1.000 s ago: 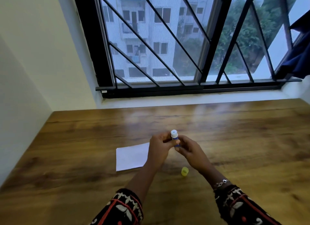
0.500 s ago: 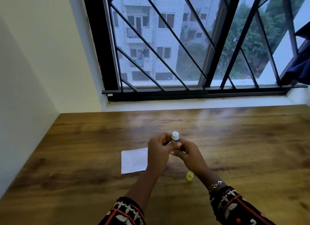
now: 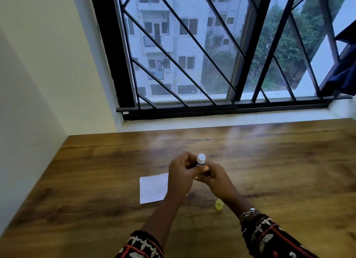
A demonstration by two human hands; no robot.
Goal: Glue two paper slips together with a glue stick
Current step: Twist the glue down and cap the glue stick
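1. Already the small yellow plastic cap [image 3: 219, 204] is off, lying right of the white paper slip [image 3: 153, 188].
2. Left hand [image 3: 181, 177] and right hand [image 3: 214, 178] both grip the blue, white-tipped glue stick [image 3: 201, 160], upright just right of that slip.
3. Gluing and joining remain.
4. The left hand hides the slip's right edge; perhaps two slips lie stacked there.

Left hand [image 3: 180, 177] and right hand [image 3: 215, 178] touching, both curled round glue stick [image 3: 201, 160]. Forearms enter from 6 and 5 o'clock, converging toward 12.
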